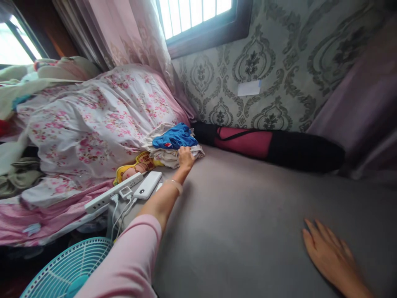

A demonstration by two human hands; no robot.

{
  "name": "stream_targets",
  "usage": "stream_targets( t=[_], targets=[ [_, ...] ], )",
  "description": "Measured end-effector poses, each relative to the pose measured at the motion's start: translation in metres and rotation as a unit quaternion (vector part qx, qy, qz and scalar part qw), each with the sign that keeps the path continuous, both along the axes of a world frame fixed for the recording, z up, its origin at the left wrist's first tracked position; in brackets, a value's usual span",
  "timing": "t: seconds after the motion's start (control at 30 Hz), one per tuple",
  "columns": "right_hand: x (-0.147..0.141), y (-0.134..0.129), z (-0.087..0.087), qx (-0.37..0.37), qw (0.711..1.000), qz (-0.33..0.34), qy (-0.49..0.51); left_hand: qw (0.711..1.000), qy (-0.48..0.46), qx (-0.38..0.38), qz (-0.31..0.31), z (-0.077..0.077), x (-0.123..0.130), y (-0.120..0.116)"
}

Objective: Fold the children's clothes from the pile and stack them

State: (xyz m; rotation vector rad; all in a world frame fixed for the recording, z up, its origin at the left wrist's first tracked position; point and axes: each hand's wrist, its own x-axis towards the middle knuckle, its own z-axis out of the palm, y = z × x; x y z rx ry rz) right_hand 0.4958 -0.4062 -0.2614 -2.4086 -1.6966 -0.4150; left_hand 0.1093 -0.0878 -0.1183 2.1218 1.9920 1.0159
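My left hand (186, 157) reaches out to a pile of clothes, its fingers curled onto an off-white garment (167, 155). Resting on the top of that pile is a blue garment (176, 138) with a small red and white logo. The fingertips of my left hand are partly hidden in the cloth. Over on the right, my right hand (330, 252) lies palm down on the grey bed surface (242, 223), fingers stretched and holding nothing.
A long black and pink bag (245, 142) lies along the wall. Left of my arm are a yellow cartoon cushion (133, 167), a power strip (114, 192), a white power bank (148, 186) with cables, and a turquoise fan (72, 271). Floral bedding (93, 116) is heaped behind.
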Motion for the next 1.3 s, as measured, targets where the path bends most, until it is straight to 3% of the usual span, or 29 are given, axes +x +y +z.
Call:
stream_targets(
  t=[0.1,0.23,0.5,0.7,0.87,1.03,1.2,1.3],
  targets=[
    [0.001,0.000,0.000,0.000,1.000,0.004,-0.008,0.993,0.023,0.063,0.098,0.014,-0.028,0.015],
    [-0.001,0.000,0.002,-0.001,1.000,-0.008,-0.009,0.988,0.032,0.052,0.139,0.023,-0.053,0.035],
    [-0.003,-0.001,0.007,0.005,1.000,0.007,-0.018,0.993,0.094,-0.009,0.066,0.035,-0.065,0.056],
    [-0.006,-0.001,0.011,0.000,1.000,-0.009,0.003,0.998,0.041,0.025,0.043,0.058,-0.051,0.054],
    [-0.005,0.000,0.009,0.002,0.999,-0.010,0.036,0.983,-0.134,0.102,-0.073,0.086,-0.029,0.048],
    [0.009,0.012,0.018,0.014,0.985,-0.015,0.169,0.922,-0.271,0.084,-0.264,0.097,0.003,0.019],
    [-0.010,0.036,0.065,0.113,0.929,0.009,0.353,0.865,-0.328,0.032,-0.378,0.087,0.044,-0.031],
    [-0.043,0.050,0.097,0.202,0.869,0.067,0.447,0.837,-0.353,0.003,-0.417,0.074,0.070,-0.060]
  ],
)
